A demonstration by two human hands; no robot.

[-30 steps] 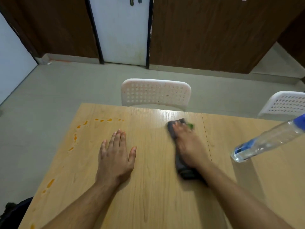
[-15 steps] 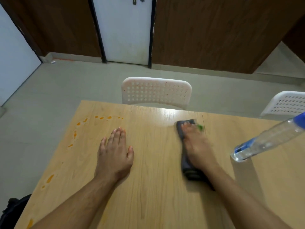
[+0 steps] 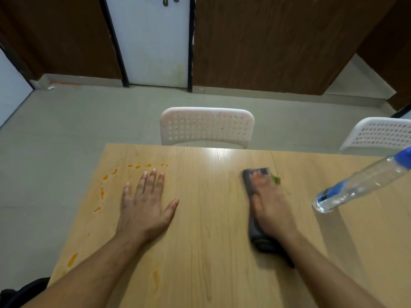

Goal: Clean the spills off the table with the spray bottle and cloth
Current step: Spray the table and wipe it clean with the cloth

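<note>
A folded dark grey cloth (image 3: 248,185) lies on the wooden table (image 3: 211,252), and my right hand (image 3: 271,207) presses flat on it with straight fingers. A small green smear (image 3: 276,179) shows just right of my fingertips. My left hand (image 3: 144,205) rests flat on the table, fingers spread, holding nothing. Orange spill drops (image 3: 138,166) run along the far left of the table and down its left side (image 3: 101,193), with more (image 3: 72,260) near the front left. A clear spray bottle (image 3: 360,185) with a blue cap stands at the right.
A white perforated chair (image 3: 206,127) stands behind the table's far edge, a second one (image 3: 380,134) at the far right. Beyond lie a grey floor, a white door and dark wood panels. A dark object (image 3: 24,292) sits at the bottom left corner.
My right hand has slid the cloth to the right, toward the green smear. My left hand has stayed flat on the table. The camera view has shifted slightly.
</note>
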